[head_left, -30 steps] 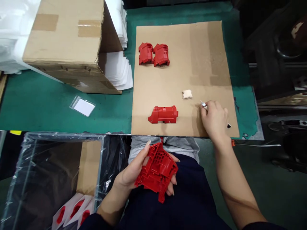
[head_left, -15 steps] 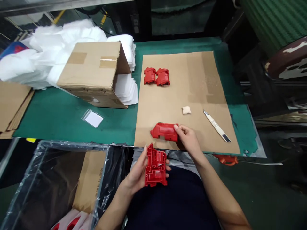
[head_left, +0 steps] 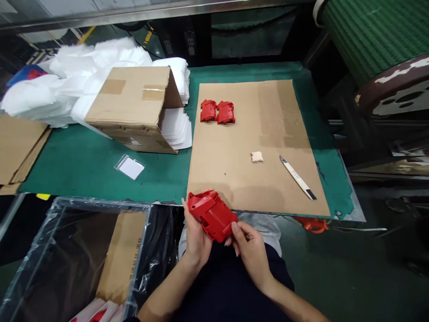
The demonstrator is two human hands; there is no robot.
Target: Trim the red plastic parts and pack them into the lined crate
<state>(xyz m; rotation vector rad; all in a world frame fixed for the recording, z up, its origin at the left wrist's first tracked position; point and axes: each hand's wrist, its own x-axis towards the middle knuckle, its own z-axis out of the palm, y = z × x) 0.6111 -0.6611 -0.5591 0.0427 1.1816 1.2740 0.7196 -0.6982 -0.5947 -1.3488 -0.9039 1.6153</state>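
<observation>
A red moulded plastic housing part is between my hands at the front edge of the table, tilted, with its smooth outer side up. My left hand cradles it from the left and below, thumb along its far left end. With thumb and fingertips, my right hand grips its near right corner. A second red part seems to lie under the upper one; how the two meet is hidden. On the cardboard sheet beyond stand two similar red parts side by side.
On the cardboard are a small beige pad and a utility knife. Left of it stand a carton with white foam sheets and a clear card sleeve. A plastic-lined bin stands below left.
My right hand has brought its red part down and left from above the cardboard onto the one in my left hand. The open inner side of the left part is now covered.
</observation>
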